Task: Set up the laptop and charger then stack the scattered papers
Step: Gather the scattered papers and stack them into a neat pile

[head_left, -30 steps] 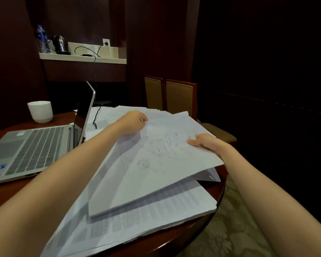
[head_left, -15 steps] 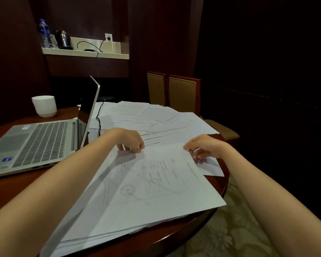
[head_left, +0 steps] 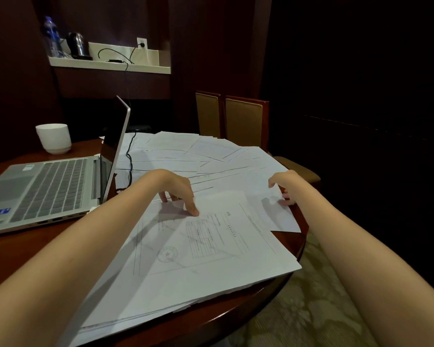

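Observation:
A stack of white papers (head_left: 198, 261) lies at the near edge of the round wooden table (head_left: 23, 246). My left hand (head_left: 178, 191) presses fingertips on the stack's top sheet near its far edge. My right hand (head_left: 285, 186) pinches the edge of a loose sheet (head_left: 273, 211) at the table's right rim. More scattered papers (head_left: 198, 151) cover the far side. An open silver laptop (head_left: 48, 186) stands at the left, and its black charger cable (head_left: 129, 159) runs from behind the screen across the papers.
A white cup (head_left: 53, 138) sits behind the laptop. Two wooden chairs (head_left: 246, 121) stand at the table's far side. A wall shelf (head_left: 108, 65) holds a kettle, a bottle and a plugged-in cable. Patterned carpet lies to the right.
The sheets I held up have come down onto the near stack. My right hand has let go of them and moved right to a loose sheet; my left hand now presses on the stack.

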